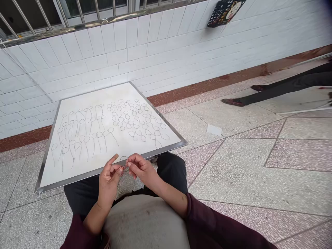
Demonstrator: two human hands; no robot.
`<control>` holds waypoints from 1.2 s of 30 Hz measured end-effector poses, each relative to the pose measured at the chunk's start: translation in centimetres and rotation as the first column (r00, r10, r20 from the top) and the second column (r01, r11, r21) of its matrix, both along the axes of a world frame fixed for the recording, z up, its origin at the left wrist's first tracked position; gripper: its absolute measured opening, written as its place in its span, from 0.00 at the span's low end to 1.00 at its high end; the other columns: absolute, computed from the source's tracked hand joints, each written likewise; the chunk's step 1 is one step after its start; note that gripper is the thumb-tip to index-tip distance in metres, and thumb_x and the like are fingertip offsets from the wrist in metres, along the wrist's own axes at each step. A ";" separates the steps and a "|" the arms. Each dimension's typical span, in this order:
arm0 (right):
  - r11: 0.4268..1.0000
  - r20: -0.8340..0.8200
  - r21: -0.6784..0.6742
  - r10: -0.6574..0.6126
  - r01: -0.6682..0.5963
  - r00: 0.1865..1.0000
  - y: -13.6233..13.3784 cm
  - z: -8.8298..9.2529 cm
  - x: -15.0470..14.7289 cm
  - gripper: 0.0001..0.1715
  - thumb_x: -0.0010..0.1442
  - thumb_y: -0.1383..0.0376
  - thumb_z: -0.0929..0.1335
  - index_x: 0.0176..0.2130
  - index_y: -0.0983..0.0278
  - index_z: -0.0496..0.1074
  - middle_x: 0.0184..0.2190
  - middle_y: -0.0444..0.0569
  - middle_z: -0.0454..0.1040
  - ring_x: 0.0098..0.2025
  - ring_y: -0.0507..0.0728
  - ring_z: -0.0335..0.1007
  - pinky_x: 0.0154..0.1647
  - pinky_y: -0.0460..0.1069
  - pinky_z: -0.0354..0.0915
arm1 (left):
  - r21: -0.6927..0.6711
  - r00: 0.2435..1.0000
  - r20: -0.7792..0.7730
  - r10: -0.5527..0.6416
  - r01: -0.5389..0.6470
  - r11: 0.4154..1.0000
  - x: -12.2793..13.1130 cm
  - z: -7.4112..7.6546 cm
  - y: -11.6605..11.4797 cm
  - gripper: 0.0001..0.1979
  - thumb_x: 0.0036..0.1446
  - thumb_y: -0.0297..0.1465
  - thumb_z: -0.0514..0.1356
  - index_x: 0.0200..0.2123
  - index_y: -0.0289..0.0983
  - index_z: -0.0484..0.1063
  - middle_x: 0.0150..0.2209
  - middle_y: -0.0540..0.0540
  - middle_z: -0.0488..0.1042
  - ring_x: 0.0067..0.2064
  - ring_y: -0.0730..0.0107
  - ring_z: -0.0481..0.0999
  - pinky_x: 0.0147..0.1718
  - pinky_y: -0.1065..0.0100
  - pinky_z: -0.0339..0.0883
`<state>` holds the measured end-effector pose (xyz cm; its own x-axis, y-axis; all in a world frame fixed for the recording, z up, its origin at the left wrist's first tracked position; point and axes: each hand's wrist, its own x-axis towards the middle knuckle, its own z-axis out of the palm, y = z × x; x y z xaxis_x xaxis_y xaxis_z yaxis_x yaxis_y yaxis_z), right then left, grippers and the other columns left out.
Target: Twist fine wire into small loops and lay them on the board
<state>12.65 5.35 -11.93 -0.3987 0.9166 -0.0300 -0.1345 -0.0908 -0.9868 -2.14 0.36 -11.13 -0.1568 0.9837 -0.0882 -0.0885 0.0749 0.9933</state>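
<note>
The worktop (109, 91), a white board with metal edging, stands in front of the seated person, its near edge above the dark-trousered knees (171, 169). Both hands meet at this near edge, right of its centre. The left hand (107, 180) is closed at thumb and fingertip in a fine pinch on a thin dark looped strand (123, 157), with one finger extended clear. The right hand (142, 169) pinches the same strand between thumb and forefinger, the remaining fingers loosely curled. The exact contact point is too small to tell. The loop arches up between the fingertips. On the left half of the worktop, single loops with long tails (82, 121) lie flat in rough rows, tails toward the near edge. On the right half, double loops (140, 135) shaped like figure eights lie in a denser group. A white tiled wall (103, 52) runs behind the worktop, below metal window bars (80, 12). To the right, a white card (214, 130) lies on the speckled floor (246, 180), near another person's legs (285, 84).
</note>
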 end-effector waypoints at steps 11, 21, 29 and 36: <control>0.994 -0.119 -0.110 -0.027 0.014 0.993 -0.2 -0.1 -1.0 0.14 0.57 0.57 0.69 0.38 0.60 0.62 0.28 0.39 0.65 0.22 0.46 0.59 0.21 0.43 0.59 | -0.042 0.941 0.319 0.113 -0.105 0.994 0.8 -0.7 0.5 0.25 0.52 0.34 0.67 0.54 0.42 0.69 0.30 0.52 0.73 0.35 0.73 0.73 0.39 0.69 0.67; 0.992 -0.123 -0.124 0.002 -0.018 0.992 -0.4 -0.2 -1.1 0.12 0.56 0.62 0.68 0.39 0.59 0.62 0.30 0.39 0.64 0.24 0.47 0.59 0.25 0.45 0.60 | -0.074 0.909 0.403 0.104 -0.082 0.994 0.8 -0.4 0.6 0.25 0.51 0.33 0.68 0.53 0.41 0.70 0.30 0.52 0.73 0.31 0.77 0.69 0.37 0.71 0.65; 0.979 -0.001 -0.083 0.186 -0.186 0.983 0.6 -0.3 0.7 0.12 0.56 0.57 0.71 0.36 0.62 0.70 0.32 0.43 0.69 0.32 0.50 0.61 0.35 0.47 0.61 | -0.071 0.961 0.276 -0.011 0.032 0.997 0.2 -0.1 0.2 0.27 0.53 0.35 0.67 0.56 0.42 0.68 0.29 0.52 0.72 0.30 0.75 0.70 0.36 0.70 0.65; 0.987 -0.033 -0.061 0.144 -0.146 0.989 0.6 0.1 0.5 0.15 0.56 0.53 0.71 0.31 0.62 0.72 0.24 0.41 0.67 0.27 0.50 0.59 0.32 0.47 0.59 | -0.053 0.975 0.191 -0.117 0.130 0.990 -0.2 -0.1 0.0 0.25 0.54 0.33 0.65 0.55 0.42 0.68 0.28 0.53 0.72 0.31 0.73 0.71 0.33 0.70 0.66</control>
